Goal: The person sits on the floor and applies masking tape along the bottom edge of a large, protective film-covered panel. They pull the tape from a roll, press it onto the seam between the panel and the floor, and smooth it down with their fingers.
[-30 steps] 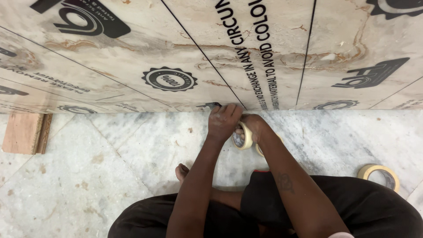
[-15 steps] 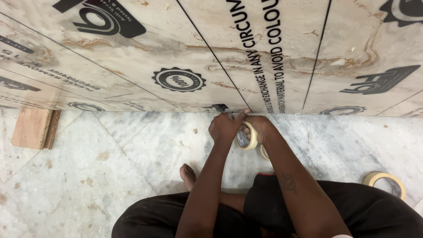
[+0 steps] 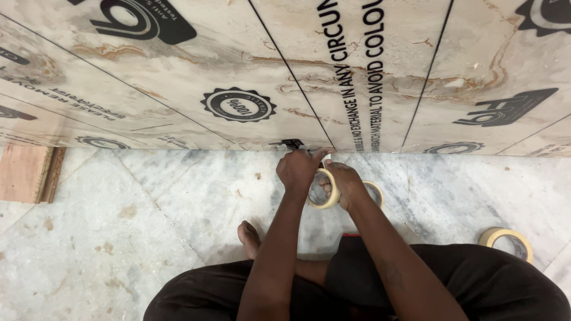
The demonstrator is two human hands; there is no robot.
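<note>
The person squats on the grey marble floor (image 3: 119, 226). The left hand (image 3: 299, 169) has crept up to the bottom edge of the tiled wall (image 3: 238, 71) — its fingers pinch the tape end there. The right hand (image 3: 345, 184) stays wrapped around the tape roll (image 3: 324, 193), near the middle of the frame. Another roll (image 3: 507, 241) lies lower right — untouched.
</note>
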